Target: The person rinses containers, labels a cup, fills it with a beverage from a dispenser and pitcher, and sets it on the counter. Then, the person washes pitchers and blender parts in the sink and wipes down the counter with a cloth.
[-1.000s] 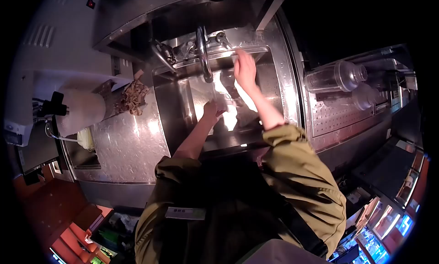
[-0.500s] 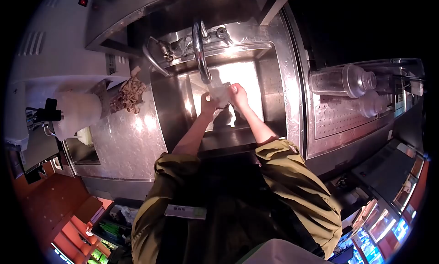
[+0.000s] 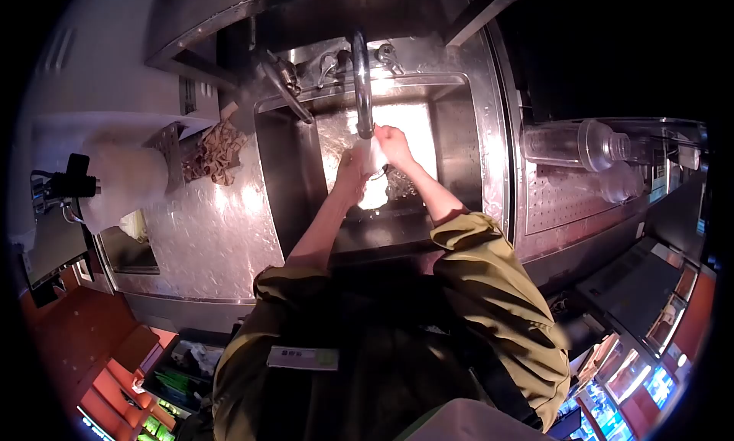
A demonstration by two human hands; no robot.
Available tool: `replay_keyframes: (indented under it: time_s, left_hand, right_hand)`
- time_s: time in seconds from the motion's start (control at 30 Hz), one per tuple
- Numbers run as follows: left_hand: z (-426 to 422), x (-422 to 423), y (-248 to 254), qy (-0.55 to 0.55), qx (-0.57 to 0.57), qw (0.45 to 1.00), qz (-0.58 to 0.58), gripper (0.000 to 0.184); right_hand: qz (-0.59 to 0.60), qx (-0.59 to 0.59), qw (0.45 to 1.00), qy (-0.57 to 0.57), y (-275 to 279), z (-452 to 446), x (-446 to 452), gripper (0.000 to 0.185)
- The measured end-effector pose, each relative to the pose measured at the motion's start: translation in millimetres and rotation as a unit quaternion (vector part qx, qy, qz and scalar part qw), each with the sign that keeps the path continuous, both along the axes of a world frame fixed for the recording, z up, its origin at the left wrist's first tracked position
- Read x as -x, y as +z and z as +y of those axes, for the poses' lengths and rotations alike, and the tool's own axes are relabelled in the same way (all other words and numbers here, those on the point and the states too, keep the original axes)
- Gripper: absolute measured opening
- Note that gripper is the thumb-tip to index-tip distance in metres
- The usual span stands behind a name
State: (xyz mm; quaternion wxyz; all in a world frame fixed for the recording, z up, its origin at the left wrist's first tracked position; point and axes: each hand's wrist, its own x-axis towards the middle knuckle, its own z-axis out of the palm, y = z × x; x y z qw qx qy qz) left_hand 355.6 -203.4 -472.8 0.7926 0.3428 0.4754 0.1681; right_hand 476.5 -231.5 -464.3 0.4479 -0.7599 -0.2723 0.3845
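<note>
At frame centre, 1 pale item point(image 3: 373, 158) is grasped by the left hand point(image 3: 350, 170) and right hand point(image 3: 394, 146) under the tap point(image 3: 362, 89); rinsing seems underway, not finished.

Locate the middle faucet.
In the head view, the middle faucet is at upper centre, reaching out over the sink, its tip close to the right hand.
</note>
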Motion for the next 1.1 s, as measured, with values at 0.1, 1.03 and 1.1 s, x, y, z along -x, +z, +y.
replay_keyframes:
  time_s: [0.1,1.03,1.1]
  left_hand:
    - [0.2,0.2,-41.0,-0.026,0.047,0.991,-0.126,0.028]
    - [17.2,31.3,51.1,-0.060,-0.047,0.997,0.034,0.061]
    - [16.6,31.5,27.0,-0.064,-0.043,0.997,0.002,0.046]
  right_hand:
    - [-0.016,0.061,0.998,-0.002,8.0,0.2,28.6,0.023]
    - [0.510,-0.055,0.853,-0.097,35.7,-28.2,6.4,0.041]
    - [0.354,-0.019,0.934,-0.046,28.4,-29.1,7.0,0.035]
